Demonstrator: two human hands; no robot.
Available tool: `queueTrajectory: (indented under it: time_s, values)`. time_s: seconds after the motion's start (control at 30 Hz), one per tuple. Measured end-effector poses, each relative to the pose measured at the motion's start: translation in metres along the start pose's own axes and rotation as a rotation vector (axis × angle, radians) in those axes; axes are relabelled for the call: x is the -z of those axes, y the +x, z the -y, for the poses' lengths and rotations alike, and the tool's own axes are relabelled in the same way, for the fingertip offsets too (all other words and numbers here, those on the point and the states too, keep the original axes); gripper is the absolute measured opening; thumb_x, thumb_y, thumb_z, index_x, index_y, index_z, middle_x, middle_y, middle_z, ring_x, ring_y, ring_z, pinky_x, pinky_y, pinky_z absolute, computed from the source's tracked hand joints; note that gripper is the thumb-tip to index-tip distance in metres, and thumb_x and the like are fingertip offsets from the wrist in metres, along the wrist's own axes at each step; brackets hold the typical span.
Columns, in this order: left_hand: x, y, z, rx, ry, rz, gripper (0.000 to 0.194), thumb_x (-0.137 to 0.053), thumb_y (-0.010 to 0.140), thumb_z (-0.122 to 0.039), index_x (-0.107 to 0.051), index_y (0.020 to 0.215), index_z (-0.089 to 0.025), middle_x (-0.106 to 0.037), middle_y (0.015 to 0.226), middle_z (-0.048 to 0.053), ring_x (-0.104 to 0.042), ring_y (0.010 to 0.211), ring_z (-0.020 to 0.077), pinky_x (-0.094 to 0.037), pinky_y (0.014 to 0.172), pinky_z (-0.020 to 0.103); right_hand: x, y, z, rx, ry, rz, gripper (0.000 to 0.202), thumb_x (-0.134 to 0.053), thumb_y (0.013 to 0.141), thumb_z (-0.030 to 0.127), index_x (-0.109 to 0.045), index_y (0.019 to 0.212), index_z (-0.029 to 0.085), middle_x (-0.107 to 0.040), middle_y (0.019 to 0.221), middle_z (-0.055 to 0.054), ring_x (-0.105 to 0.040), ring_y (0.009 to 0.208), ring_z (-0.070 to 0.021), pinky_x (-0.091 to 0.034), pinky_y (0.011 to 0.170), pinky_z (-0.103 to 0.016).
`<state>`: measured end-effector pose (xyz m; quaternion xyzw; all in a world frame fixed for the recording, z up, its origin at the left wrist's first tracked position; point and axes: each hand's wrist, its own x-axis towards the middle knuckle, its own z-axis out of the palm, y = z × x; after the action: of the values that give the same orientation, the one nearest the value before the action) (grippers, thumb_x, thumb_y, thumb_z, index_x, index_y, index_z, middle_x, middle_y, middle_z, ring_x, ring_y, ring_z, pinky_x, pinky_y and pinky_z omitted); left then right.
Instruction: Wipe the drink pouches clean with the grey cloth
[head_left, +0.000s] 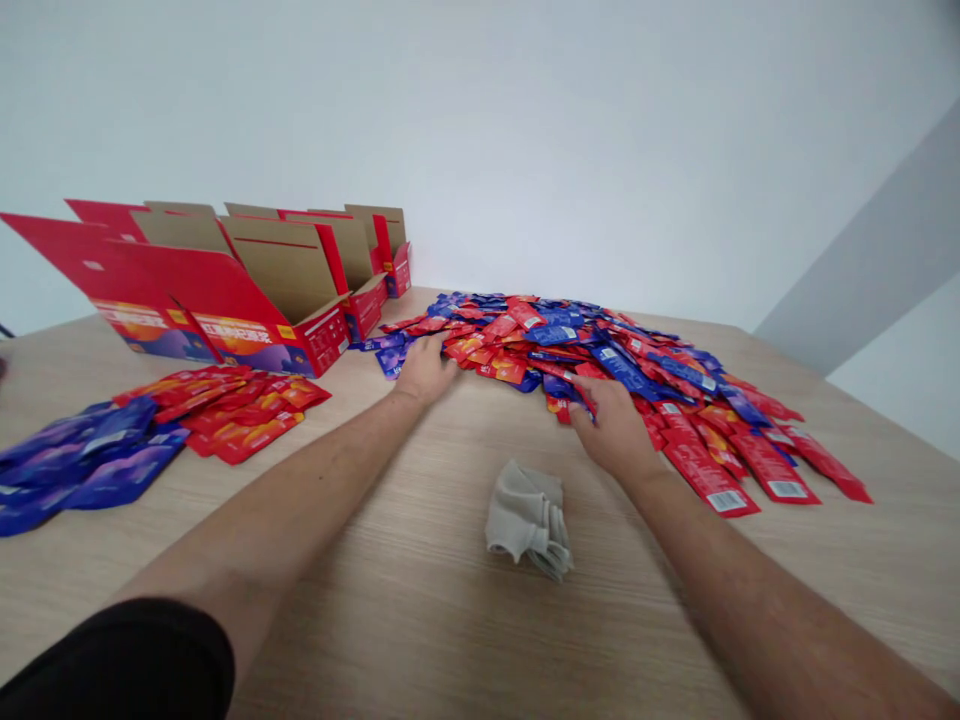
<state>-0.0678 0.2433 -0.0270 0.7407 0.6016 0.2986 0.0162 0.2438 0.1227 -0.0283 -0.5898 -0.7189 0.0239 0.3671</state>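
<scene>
My left hand (427, 370) rests at the left front edge of a wide heap of red and blue-purple foil packets (551, 335). Its fingers lie over the packets, with the thumb apart. At the front middle of the heap is my right hand (611, 425), thumb and fingers apart. Part of a red packet shows in the gap between them; a firm grip on it is not visible. Between my forearms lies a crumpled pale grey cloth (528, 520), touched by neither hand.
Several open red cardboard boxes (247, 340) stand at the back left, flaps up. Before them lie a group of red packets (244, 410) and a group of blue packets (97, 465). A pale wall (570, 150) rises behind the wooden table (420, 600).
</scene>
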Motion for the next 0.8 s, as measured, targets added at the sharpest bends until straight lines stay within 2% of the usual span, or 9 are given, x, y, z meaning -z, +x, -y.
queueTrajectory:
  time_s: [0.1, 0.2, 0.3, 0.37, 0.43, 0.53, 0.63, 0.8]
  values:
    - [-0.004, 0.032, -0.003, -0.008, 0.022, 0.022, 0.069, -0.056, 0.100, -0.040, -0.050, 0.163, -0.012, -0.055, 0.163, 0.019, -0.049, 0.153, 0.0319, -0.034, 0.131, 0.040, 0.002, 0.050, -0.019, -0.007, -0.097, 0.028, 0.054, -0.052, 0.097, 0.034, -0.065, 0.145, 0.014, -0.068, 0.145, -0.020, -0.054, 0.143, -0.0360, -0.036, 0.129, -0.056]
    - [-0.006, 0.064, -0.006, 0.007, 0.056, 0.048, 0.076, -0.054, 0.101, -0.049, -0.045, 0.167, -0.013, -0.052, 0.164, 0.022, -0.046, 0.155, 0.0354, -0.034, 0.130, 0.045, -0.004, 0.096, -0.032, -0.031, -0.179, 0.073, 0.056, -0.054, 0.099, 0.036, -0.063, 0.149, 0.012, -0.065, 0.151, -0.021, -0.051, 0.148, -0.0364, -0.035, 0.130, -0.051]
    - [-0.011, 0.092, -0.007, 0.025, 0.091, 0.109, 0.080, -0.053, 0.101, -0.056, -0.039, 0.171, -0.019, -0.050, 0.167, 0.020, -0.045, 0.156, 0.0360, -0.031, 0.131, 0.046, -0.015, 0.133, -0.044, -0.077, -0.244, 0.125, 0.058, -0.053, 0.102, 0.035, -0.058, 0.155, 0.011, -0.059, 0.159, -0.021, -0.047, 0.153, -0.0363, -0.032, 0.132, -0.050]
    - [-0.018, 0.105, -0.005, 0.082, 0.115, 0.170, 0.085, -0.049, 0.102, -0.063, -0.035, 0.173, -0.019, -0.049, 0.168, 0.022, -0.046, 0.155, 0.0395, -0.034, 0.129, 0.051, -0.024, 0.152, -0.053, -0.139, -0.282, 0.168, 0.057, -0.056, 0.104, 0.036, -0.058, 0.154, 0.008, -0.060, 0.157, -0.024, -0.051, 0.150, -0.0385, -0.036, 0.130, -0.053]
    - [-0.026, 0.112, -0.002, 0.139, 0.139, 0.246, 0.089, -0.046, 0.100, -0.071, -0.037, 0.173, -0.022, -0.052, 0.166, 0.023, -0.050, 0.152, 0.0438, -0.039, 0.124, 0.057, -0.031, 0.165, -0.061, -0.196, -0.313, 0.205, 0.056, -0.061, 0.105, 0.042, -0.060, 0.152, 0.011, -0.060, 0.156, -0.024, -0.054, 0.147, -0.0386, -0.040, 0.126, -0.059]
    - [-0.038, 0.112, 0.002, 0.157, 0.169, 0.323, 0.091, -0.048, 0.093, -0.081, -0.048, 0.168, -0.029, -0.057, 0.163, 0.019, -0.053, 0.148, 0.0470, -0.041, 0.121, 0.062, -0.039, 0.174, -0.068, -0.238, -0.340, 0.246, 0.051, -0.068, 0.104, 0.047, -0.062, 0.148, 0.021, -0.060, 0.156, -0.015, -0.060, 0.140, -0.0344, -0.049, 0.118, -0.062]
    - [-0.044, 0.107, 0.002, 0.141, 0.176, 0.323, 0.088, -0.045, 0.093, -0.083, -0.052, 0.165, -0.032, -0.057, 0.163, 0.017, -0.054, 0.147, 0.0457, -0.041, 0.120, 0.062, -0.043, 0.177, -0.069, -0.247, -0.347, 0.275, 0.047, -0.070, 0.104, 0.045, -0.064, 0.144, 0.022, -0.063, 0.151, -0.013, -0.066, 0.131, -0.0313, -0.057, 0.109, -0.058]
    - [-0.048, 0.104, -0.001, 0.153, 0.162, 0.321, 0.085, -0.045, 0.093, -0.080, -0.052, 0.164, -0.033, -0.056, 0.162, 0.018, -0.055, 0.146, 0.0447, -0.043, 0.119, 0.060, -0.046, 0.177, -0.064, -0.230, -0.335, 0.310, 0.043, -0.070, 0.104, 0.043, -0.065, 0.141, 0.021, -0.066, 0.145, -0.012, -0.069, 0.122, -0.0285, -0.061, 0.102, -0.053]
